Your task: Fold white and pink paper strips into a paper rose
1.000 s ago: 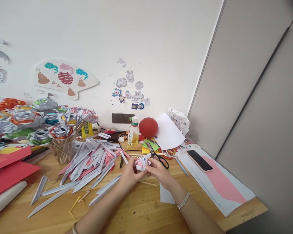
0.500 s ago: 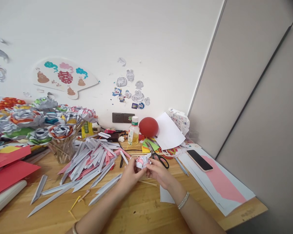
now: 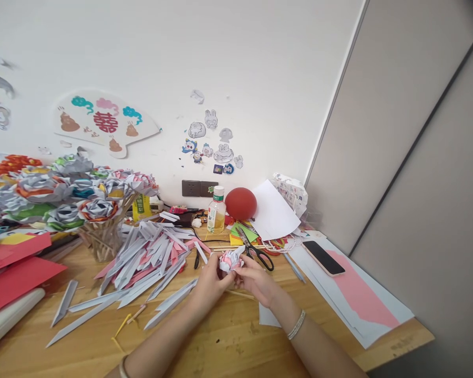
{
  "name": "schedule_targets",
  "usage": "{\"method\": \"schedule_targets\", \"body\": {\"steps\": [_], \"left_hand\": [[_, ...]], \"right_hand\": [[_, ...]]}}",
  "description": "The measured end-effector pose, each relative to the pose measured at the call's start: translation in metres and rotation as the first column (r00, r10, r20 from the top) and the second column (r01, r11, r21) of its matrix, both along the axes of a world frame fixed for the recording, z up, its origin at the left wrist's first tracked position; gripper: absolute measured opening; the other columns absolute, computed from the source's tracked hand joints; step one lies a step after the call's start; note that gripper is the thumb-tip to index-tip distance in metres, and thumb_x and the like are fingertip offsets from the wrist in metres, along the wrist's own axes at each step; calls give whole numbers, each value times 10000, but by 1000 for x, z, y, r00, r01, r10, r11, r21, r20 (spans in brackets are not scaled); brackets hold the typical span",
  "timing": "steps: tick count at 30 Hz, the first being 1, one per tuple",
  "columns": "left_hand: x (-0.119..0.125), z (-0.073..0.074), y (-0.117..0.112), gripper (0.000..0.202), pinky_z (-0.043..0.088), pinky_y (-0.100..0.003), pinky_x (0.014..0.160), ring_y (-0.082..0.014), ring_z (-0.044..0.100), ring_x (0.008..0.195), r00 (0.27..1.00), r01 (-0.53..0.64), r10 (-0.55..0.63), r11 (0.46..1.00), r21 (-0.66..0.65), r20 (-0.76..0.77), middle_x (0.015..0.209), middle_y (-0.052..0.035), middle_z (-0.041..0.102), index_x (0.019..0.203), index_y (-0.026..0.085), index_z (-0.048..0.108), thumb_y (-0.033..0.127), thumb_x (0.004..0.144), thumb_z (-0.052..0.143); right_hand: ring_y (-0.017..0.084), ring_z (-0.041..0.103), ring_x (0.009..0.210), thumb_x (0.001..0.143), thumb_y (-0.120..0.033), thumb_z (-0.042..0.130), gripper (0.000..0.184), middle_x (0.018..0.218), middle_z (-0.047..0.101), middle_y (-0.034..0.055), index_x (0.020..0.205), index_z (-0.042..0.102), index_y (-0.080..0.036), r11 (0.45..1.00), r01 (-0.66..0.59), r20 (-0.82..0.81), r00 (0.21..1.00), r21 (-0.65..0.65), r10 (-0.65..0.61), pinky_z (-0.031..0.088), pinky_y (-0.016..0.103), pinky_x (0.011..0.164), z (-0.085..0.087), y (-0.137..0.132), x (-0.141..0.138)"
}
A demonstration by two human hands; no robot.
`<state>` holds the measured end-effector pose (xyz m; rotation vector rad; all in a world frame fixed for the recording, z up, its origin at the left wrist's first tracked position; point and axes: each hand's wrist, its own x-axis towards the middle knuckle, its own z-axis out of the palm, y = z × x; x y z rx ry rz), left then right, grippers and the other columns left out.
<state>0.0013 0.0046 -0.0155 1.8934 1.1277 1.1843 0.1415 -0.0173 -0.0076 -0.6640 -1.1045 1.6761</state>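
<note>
Between my two hands, just above the wooden table [image 3: 205,341], is a small paper flower [image 3: 231,260] with white and pink folded petals. My left hand [image 3: 211,278] grips it from the left, thumb in front. From the right, my right hand [image 3: 256,278] pinches its lower edge; some of those fingertips are hidden behind the flower. Left of my hands lies a pile of folded paper strips [image 3: 150,257], white and pink. Black-handled scissors [image 3: 260,256] rest open just behind my right hand.
Finished paper flowers [image 3: 98,210] on sticks fill a holder at the left, near red paper sheets [image 3: 19,278]. Behind my hands stand a bottle [image 3: 216,212] and a red balloon [image 3: 240,203]. A phone [image 3: 324,257] lies on paper sheets [image 3: 362,299] at the right.
The view has shifted very slightly. Both hands keep their hold on the paper flower, and the fingers of my right hand have moved a little at its lower edge.
</note>
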Motion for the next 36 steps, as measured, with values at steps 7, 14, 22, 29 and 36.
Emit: {"method": "schedule_targets", "body": {"steps": [7,14,22,29,36], "left_hand": [[1,-2,0,274,409,-246,529,-144,519,589,999,17,-18,1000,12,44,703,-2,579,902,162,481,350,710,536],[1,-1,-1,276,421,-257,568,-155,547,653,998,18,-18,1000,11,58,777,-18,597,899,165,482,374,722,521],[1,0,-2,281,421,-264,563,-145,524,612,999,19,-19,1000,0,44,750,-4,568,910,168,463,353,710,533],[2,1,-2,274,420,-260,557,-149,526,621,998,13,-13,1000,2,53,745,-13,581,905,163,474,345,709,534],[1,2,-4,301,426,-262,574,-147,529,637,998,26,-26,1000,10,62,776,-18,579,932,160,475,344,703,540]], "right_hand": [[98,471,643,761,-314,587,208,800,538,10,930,564,-196,999,28,-2,1000,25,-28,371,230,594,-2,3,1],[94,474,647,735,-315,621,265,814,543,7,965,556,-201,997,72,48,996,29,-74,381,230,609,-5,4,1],[118,503,716,717,-309,632,290,874,564,24,977,564,-199,997,52,65,996,56,-56,390,230,630,0,3,2],[120,500,710,731,-329,613,285,864,561,24,981,563,-201,997,48,58,997,63,-52,392,244,642,1,1,3],[105,488,705,740,-303,614,298,885,552,29,1009,555,-189,994,39,92,995,98,-48,398,246,658,2,2,3]]}}
